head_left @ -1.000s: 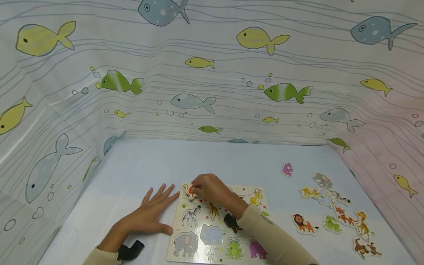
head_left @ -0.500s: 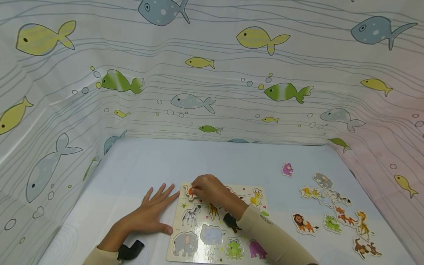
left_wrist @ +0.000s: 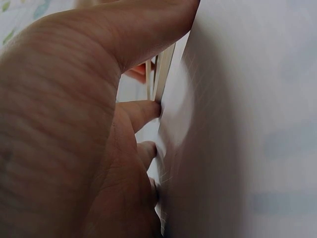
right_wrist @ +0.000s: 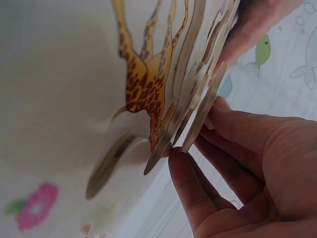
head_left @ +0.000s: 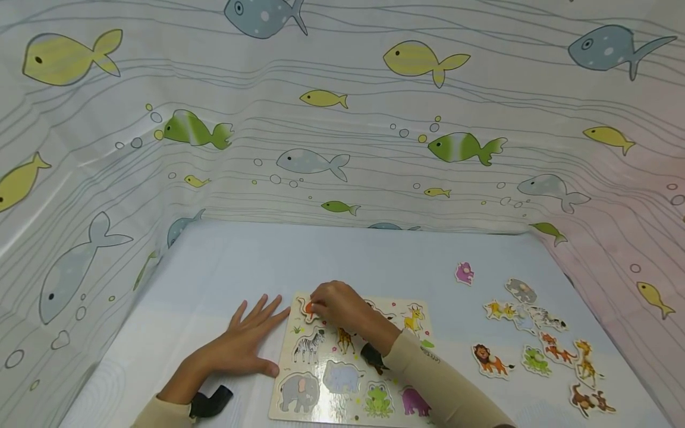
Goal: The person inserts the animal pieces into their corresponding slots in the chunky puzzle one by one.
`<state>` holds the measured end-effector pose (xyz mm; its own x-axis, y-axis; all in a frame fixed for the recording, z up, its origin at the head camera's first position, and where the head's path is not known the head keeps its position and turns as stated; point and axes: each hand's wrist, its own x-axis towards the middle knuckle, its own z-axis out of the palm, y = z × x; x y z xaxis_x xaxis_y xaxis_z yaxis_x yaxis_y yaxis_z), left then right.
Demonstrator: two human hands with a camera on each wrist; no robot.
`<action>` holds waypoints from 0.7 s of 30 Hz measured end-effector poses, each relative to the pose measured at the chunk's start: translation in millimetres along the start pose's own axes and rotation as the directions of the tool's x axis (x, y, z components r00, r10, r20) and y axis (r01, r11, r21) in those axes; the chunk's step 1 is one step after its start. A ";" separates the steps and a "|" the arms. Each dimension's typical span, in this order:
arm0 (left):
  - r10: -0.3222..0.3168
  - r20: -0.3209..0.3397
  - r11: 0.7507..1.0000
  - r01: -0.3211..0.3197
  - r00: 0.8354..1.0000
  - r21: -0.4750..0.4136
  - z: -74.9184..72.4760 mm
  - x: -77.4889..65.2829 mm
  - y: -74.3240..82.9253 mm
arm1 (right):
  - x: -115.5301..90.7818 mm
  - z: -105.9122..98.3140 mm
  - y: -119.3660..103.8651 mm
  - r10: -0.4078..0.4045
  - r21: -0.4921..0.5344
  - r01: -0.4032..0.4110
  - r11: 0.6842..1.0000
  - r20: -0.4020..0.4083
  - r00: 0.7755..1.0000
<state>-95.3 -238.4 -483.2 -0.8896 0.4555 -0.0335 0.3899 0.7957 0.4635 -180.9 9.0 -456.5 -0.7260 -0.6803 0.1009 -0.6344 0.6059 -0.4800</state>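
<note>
My right hand (head_left: 339,306) pinches an orange animal puzzle piece (head_left: 307,308) over the top-left corner of the wooden puzzle board (head_left: 321,415). In the right wrist view, thumb and fingers hold that piece (right_wrist: 204,111) by its edges, tilted close over the board, near the giraffe picture (right_wrist: 143,84). Its printed face is mostly hidden by my fingers. Spread flat on the table, my left hand (head_left: 241,342) lies along the board's left side, thumb and index fingertip right at the edge. In the left wrist view, the left fingers (left_wrist: 141,114) press on the white surface beside the board.
Loose animal pieces lie to the right, among them a lion (head_left: 491,361), a frog (head_left: 537,361), a giraffe (head_left: 587,362) and an elephant (head_left: 521,291). A purple piece (head_left: 464,273) lies farther back. A fish-print curtain (head_left: 342,131) surrounds the table. My right forearm (head_left: 444,374) covers part of the board.
The head view has tilted very slightly. Both hands stay in place, the right one still pinching the orange puzzle piece at the same corner.
</note>
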 end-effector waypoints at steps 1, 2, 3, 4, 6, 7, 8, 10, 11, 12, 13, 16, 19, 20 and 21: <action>-0.004 0.001 1.000 0.004 1.000 -0.002 0.1 0.3 -0.1 | 0.0 0.2 0.1 0.003 0.000 -0.003 1.000 0.002 1.000; -0.005 0.001 1.000 0.005 1.000 -0.001 0.0 0.6 0.1 | 0.1 0.5 0.3 0.004 -0.004 -0.004 1.000 0.004 1.000; 0.000 -0.004 1.000 0.000 1.000 -0.001 0.2 0.8 -0.1 | 0.1 0.9 0.6 0.002 -0.008 -0.002 1.000 0.006 1.000; 0.002 -0.006 1.000 -0.002 1.000 0.001 0.1 0.9 0.0 | 0.3 1.4 1.0 -0.001 -0.014 0.001 1.000 0.009 1.000; 0.010 -0.007 1.000 -0.009 1.000 0.005 0.5 1.0 -0.4 | 0.5 2.1 1.5 -0.003 -0.026 0.003 1.000 0.016 1.000; 0.008 -0.004 1.000 -0.008 1.000 0.008 0.5 0.9 -0.5 | 0.6 2.6 1.8 -0.002 -0.030 0.003 1.000 0.019 1.000; 0.005 0.000 1.000 -0.005 1.000 0.006 0.4 0.8 -0.6 | 0.6 2.9 2.0 -0.002 -0.034 0.003 0.999 0.020 1.000; 0.002 0.005 1.000 -0.002 1.000 0.005 0.2 0.6 -0.6 | 0.8 3.4 2.3 0.000 -0.043 0.001 0.999 0.021 1.000; 0.003 0.002 1.000 -0.003 1.000 0.003 0.2 0.7 -0.5 | 0.9 3.5 2.2 0.003 -0.045 -0.002 0.999 0.021 1.000; 0.000 0.003 1.000 0.000 1.000 0.002 -0.1 0.8 -0.1 | 0.8 3.4 2.0 0.004 -0.048 -0.003 0.999 0.022 1.000; 0.000 0.001 1.000 0.000 1.000 0.001 -0.3 0.8 0.3 | 0.9 3.6 2.0 0.002 -0.051 -0.001 0.999 0.021 1.000; -0.001 0.000 1.000 0.001 1.000 -0.005 -0.6 0.8 0.7 | 1.1 3.5 1.9 -0.007 -0.053 0.008 0.999 0.022 1.000; 0.000 0.000 1.000 0.000 1.000 -0.010 -0.7 0.6 0.8 | 0.7 3.1 1.7 -0.016 -0.053 0.017 0.998 0.021 1.000; -0.001 0.002 1.000 0.001 1.000 -0.012 -0.6 0.5 0.6 | 0.5 2.9 1.6 -0.020 -0.056 0.021 0.998 0.021 1.000; -0.002 0.002 1.000 0.002 1.000 -0.012 -0.5 0.4 0.5 | 0.3 2.9 1.6 -0.022 -0.058 0.023 0.998 0.020 1.000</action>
<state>-95.6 -238.0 -482.5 -0.8898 0.4548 -0.0366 0.3852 0.7917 0.4742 -181.3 8.5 -459.8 -0.7064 -0.7016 0.0935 -0.6653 0.6130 -0.4261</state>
